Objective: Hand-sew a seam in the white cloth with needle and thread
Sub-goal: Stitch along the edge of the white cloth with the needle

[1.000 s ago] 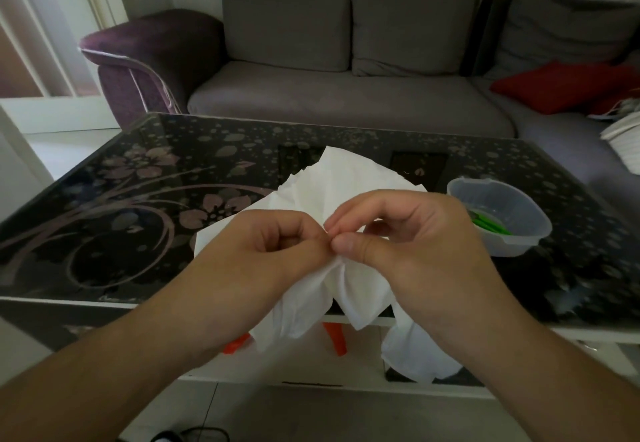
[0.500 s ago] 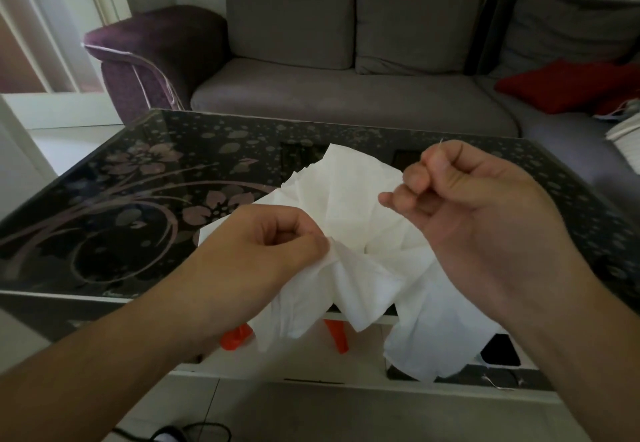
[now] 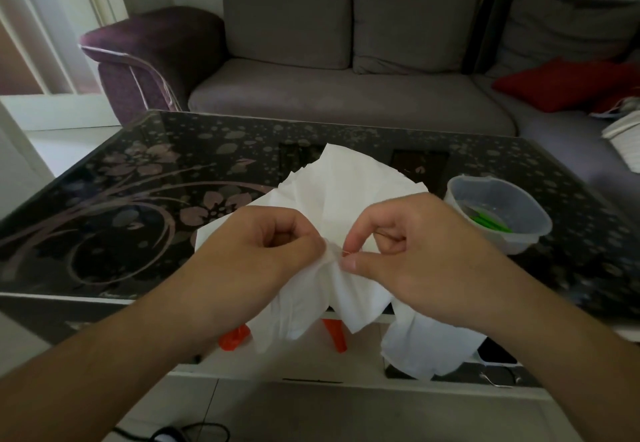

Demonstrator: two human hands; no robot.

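Observation:
A crumpled white cloth (image 3: 349, 192) lies on the near part of a dark glass table (image 3: 145, 192) and hangs over its front edge. My left hand (image 3: 263, 247) pinches a gathered fold of the cloth between thumb and curled fingers. Close beside it on the right, my right hand (image 3: 408, 244) pinches a thin needle (image 3: 348, 252) between thumb and forefinger, its tip at the fold. The thread is too fine to make out.
A clear plastic bowl (image 3: 519, 234) with green items inside stands on the table to the right of my hands. Orange objects (image 3: 235, 337) show below the table edge. A grey sofa (image 3: 346, 102) with a red cushion (image 3: 557, 83) stands behind the table.
My right hand, which had risen up and to the right half a second ago, has come back down to the fold beside my left hand. The left hand kept its hold.

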